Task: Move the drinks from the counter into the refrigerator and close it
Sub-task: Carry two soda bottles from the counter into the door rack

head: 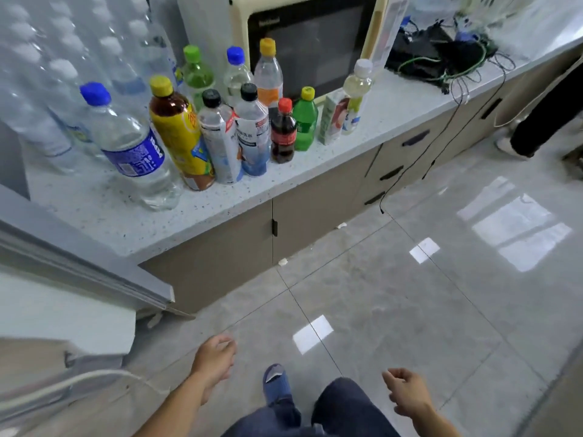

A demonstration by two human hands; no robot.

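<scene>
Both hands hang low over open floor, holding nothing: left hand fingers loosely curled; right hand fingers loosely curled; far above the fingers, the drinks crowd the bench near its front edge; labels blurred, unreadable; refrigerator door stands open left of the fingers

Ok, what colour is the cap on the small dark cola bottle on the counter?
Red. The cola bottle's cap shows clearly in the head view, between two taller neighbours.

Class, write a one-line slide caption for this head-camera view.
Both hands, left and right, hang empty above the floor while bottled drinks wait on the counter.
</scene>
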